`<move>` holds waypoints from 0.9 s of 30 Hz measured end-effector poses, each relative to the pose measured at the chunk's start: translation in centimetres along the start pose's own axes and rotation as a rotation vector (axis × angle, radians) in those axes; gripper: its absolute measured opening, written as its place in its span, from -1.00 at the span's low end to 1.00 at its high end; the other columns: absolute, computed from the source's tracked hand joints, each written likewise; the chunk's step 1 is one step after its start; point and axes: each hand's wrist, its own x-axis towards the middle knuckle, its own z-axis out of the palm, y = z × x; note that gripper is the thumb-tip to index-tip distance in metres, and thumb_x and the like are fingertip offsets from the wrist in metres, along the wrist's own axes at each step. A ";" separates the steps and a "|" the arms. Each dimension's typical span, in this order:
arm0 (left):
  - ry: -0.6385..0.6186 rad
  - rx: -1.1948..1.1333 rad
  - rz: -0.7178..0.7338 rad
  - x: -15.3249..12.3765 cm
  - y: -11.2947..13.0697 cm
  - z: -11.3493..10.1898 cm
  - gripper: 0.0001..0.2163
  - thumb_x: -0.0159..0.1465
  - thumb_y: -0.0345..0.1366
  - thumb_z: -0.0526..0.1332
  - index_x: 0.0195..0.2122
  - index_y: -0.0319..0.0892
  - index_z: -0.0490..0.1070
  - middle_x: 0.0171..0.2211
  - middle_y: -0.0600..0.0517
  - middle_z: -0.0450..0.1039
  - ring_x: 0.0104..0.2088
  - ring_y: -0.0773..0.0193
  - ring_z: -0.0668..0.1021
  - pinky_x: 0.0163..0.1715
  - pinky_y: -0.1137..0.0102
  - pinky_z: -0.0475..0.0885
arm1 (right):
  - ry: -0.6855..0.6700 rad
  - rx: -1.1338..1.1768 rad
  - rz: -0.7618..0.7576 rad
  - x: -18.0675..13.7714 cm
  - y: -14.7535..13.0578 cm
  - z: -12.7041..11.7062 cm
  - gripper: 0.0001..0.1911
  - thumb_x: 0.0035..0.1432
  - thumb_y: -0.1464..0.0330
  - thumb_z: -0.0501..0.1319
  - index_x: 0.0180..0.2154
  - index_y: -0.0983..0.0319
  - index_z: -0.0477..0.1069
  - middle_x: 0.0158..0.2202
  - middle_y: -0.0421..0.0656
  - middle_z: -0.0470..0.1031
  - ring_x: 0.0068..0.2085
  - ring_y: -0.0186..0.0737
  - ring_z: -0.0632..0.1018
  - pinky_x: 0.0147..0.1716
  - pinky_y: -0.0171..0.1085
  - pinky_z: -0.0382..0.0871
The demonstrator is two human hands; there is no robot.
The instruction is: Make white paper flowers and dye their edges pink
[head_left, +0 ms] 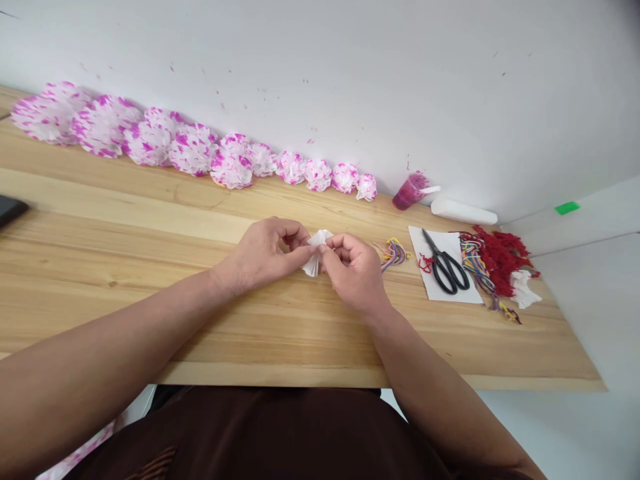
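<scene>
A small white pleated paper piece [315,253] is pinched between both hands over the wooden table [150,267]. My left hand [265,253] grips its left side with curled fingers. My right hand [353,270] holds the right side, thumb and fingers closed on the folds. The paper fans out a little at top and bottom.
A row of white-and-pink paper flowers [190,147] lines the wall. To the right lie coloured threads [395,253], black scissors [445,267] on white paper, red yarn [500,257], a pink cup [410,192] and a white tube [463,211]. A dark object [10,210] sits far left.
</scene>
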 end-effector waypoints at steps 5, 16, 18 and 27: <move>0.016 0.055 0.036 0.2 -0.2 0.3 -0.78 0.20 -0.19 0.31 -0.52 -0.19 0.47 -0.54 0.10 0.43 -0.48 0.34 0.42 -0.44 0.41 0.27 | -0.020 0.008 -0.019 -0.1 0.1 0.0 -0.83 0.15 0.23 0.29 -0.39 0.19 0.42 -0.61 -0.31 0.38 -0.60 -0.40 0.30 -0.60 -0.36 0.13; -0.023 -0.098 -0.097 0.3 -0.8 0.4 -0.81 0.16 -0.18 0.31 -0.46 -0.20 0.50 -0.55 0.10 0.41 -0.49 0.34 0.40 -0.52 0.44 0.20 | 0.008 -0.044 -0.040 -0.1 -0.2 -0.1 -0.85 0.12 0.26 0.31 -0.38 0.20 0.43 -0.62 -0.32 0.40 -0.60 -0.40 0.32 -0.59 -0.36 0.13; -0.018 -0.100 -0.089 0.3 -0.9 0.5 -0.82 0.15 -0.18 0.31 -0.47 -0.20 0.50 -0.54 0.09 0.42 -0.48 0.33 0.42 -0.51 0.44 0.21 | 0.007 -0.066 -0.045 -0.1 -0.1 0.0 -0.85 0.12 0.27 0.31 -0.39 0.19 0.41 -0.63 -0.33 0.38 -0.61 -0.41 0.31 -0.59 -0.36 0.11; 0.016 0.005 -0.007 0.1 -0.1 0.1 -0.81 0.19 -0.16 0.33 -0.42 -0.18 0.50 -0.54 0.12 0.43 -0.49 0.34 0.41 -0.47 0.42 0.27 | 0.010 -0.082 -0.041 -0.1 -0.2 0.0 -0.87 0.12 0.29 0.27 -0.42 0.17 0.38 -0.63 -0.34 0.36 -0.62 -0.40 0.30 -0.60 -0.35 0.10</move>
